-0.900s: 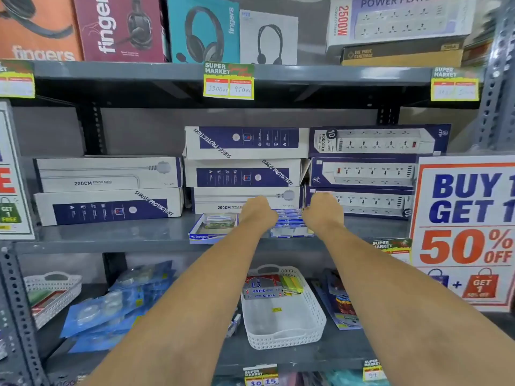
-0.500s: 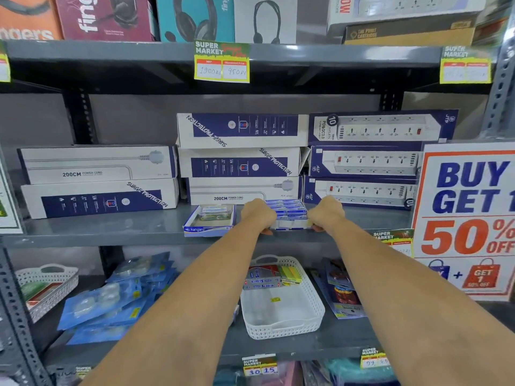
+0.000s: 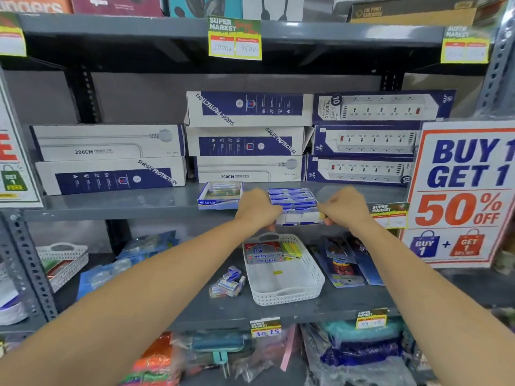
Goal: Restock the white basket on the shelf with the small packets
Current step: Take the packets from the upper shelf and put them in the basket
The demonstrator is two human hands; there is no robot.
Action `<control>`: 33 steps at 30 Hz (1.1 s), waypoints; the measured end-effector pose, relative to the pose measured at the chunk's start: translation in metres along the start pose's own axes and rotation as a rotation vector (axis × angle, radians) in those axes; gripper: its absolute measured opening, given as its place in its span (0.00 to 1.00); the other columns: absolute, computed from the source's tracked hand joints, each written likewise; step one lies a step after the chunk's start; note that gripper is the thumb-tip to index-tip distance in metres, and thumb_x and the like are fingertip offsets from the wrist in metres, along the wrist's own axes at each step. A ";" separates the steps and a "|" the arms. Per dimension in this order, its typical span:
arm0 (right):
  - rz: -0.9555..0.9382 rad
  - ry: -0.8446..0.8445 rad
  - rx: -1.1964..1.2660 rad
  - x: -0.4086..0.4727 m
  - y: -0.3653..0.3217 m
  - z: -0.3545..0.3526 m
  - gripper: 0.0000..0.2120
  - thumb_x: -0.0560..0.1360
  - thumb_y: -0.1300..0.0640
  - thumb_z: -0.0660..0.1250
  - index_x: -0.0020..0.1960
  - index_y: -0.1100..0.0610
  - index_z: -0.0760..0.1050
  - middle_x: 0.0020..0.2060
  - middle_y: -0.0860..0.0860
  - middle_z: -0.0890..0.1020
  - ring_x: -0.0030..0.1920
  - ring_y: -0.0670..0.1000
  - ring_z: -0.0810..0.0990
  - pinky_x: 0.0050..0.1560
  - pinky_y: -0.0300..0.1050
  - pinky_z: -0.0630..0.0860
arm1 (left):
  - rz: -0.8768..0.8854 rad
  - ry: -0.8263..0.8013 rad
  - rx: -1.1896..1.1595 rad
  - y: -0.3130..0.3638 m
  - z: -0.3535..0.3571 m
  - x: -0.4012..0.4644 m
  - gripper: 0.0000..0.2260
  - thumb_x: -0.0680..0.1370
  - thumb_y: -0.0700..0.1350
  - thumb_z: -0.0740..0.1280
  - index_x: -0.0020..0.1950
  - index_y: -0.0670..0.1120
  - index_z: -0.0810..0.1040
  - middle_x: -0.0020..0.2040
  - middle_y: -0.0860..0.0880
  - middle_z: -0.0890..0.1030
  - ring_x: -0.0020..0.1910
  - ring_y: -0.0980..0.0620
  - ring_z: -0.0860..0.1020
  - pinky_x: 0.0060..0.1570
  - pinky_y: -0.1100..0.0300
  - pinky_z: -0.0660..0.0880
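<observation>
Grey metal store shelving [image 3: 117, 203] carries stacked power-strip cartons; at its edge, the left hand [image 3: 257, 208] and right hand [image 3: 344, 207] clamp either end of a tray of small blue-and-white packets [image 3: 295, 206]. Directly below sits the white perforated plastic basket [image 3: 289, 285] (mostly bare), more packets [image 3: 227, 284] loose beside it.

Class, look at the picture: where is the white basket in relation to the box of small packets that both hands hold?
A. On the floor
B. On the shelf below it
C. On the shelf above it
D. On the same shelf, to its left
B: the white basket sits on the lower shelf, under the box of small packets gripped by the left hand and right hand.
</observation>
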State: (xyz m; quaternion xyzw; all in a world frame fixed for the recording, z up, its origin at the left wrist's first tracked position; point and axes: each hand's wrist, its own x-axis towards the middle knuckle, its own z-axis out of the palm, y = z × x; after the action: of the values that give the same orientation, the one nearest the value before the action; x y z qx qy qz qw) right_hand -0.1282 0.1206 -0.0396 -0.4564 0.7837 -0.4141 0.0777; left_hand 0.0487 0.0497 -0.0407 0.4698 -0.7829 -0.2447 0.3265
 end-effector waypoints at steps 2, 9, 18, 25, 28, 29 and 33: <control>-0.027 0.036 -0.008 -0.016 0.002 -0.001 0.15 0.72 0.57 0.67 0.31 0.65 0.83 0.29 0.58 0.85 0.33 0.52 0.83 0.46 0.45 0.80 | 0.025 0.000 -0.002 -0.003 -0.004 -0.010 0.10 0.70 0.38 0.65 0.30 0.39 0.79 0.25 0.43 0.81 0.24 0.52 0.77 0.36 0.58 0.81; -0.005 0.048 0.117 -0.056 0.014 0.007 0.11 0.73 0.58 0.70 0.34 0.62 0.84 0.28 0.61 0.84 0.27 0.51 0.78 0.30 0.41 0.76 | 0.099 0.013 -0.014 -0.026 -0.002 -0.038 0.11 0.69 0.41 0.65 0.35 0.33 0.81 0.27 0.40 0.83 0.33 0.47 0.84 0.38 0.55 0.83; 0.037 0.003 0.088 -0.045 0.068 0.062 0.13 0.71 0.61 0.70 0.29 0.61 0.82 0.25 0.61 0.82 0.23 0.48 0.75 0.32 0.42 0.77 | 0.031 -0.122 -0.011 -0.074 0.047 -0.036 0.09 0.71 0.41 0.64 0.33 0.39 0.80 0.23 0.45 0.79 0.27 0.50 0.84 0.37 0.58 0.81; 0.013 -0.077 -0.066 0.033 0.136 0.132 0.12 0.69 0.64 0.67 0.27 0.66 0.78 0.21 0.59 0.80 0.22 0.51 0.78 0.26 0.42 0.77 | -0.082 -0.119 -0.003 -0.120 0.133 0.021 0.14 0.72 0.40 0.64 0.26 0.44 0.70 0.21 0.48 0.71 0.19 0.52 0.76 0.27 0.59 0.77; -0.007 -0.105 -0.137 0.065 0.166 0.158 0.11 0.67 0.64 0.67 0.29 0.68 0.76 0.26 0.65 0.78 0.25 0.47 0.75 0.30 0.51 0.79 | -0.139 -0.128 0.001 -0.138 0.171 0.042 0.17 0.73 0.39 0.66 0.24 0.45 0.68 0.20 0.48 0.71 0.23 0.47 0.78 0.29 0.56 0.78; 0.002 -0.121 -0.168 0.072 0.173 0.164 0.10 0.68 0.63 0.67 0.30 0.67 0.77 0.28 0.65 0.78 0.29 0.47 0.77 0.32 0.51 0.78 | -0.161 -0.135 -0.006 -0.142 0.181 0.048 0.16 0.73 0.39 0.66 0.25 0.44 0.69 0.22 0.46 0.73 0.26 0.45 0.80 0.30 0.55 0.79; 0.060 -0.236 -0.330 0.092 0.201 0.186 0.11 0.67 0.60 0.64 0.26 0.59 0.74 0.25 0.57 0.75 0.29 0.56 0.72 0.33 0.46 0.75 | -0.234 -0.210 0.051 -0.159 0.219 0.066 0.08 0.74 0.40 0.66 0.36 0.42 0.78 0.33 0.42 0.79 0.34 0.45 0.79 0.41 0.52 0.81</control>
State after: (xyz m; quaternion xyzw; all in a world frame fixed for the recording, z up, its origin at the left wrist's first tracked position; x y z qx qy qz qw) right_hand -0.2182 -0.0104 -0.2806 -0.4850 0.8395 -0.2210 0.1054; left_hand -0.0449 -0.0626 -0.2781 0.5378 -0.7584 -0.3090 0.2002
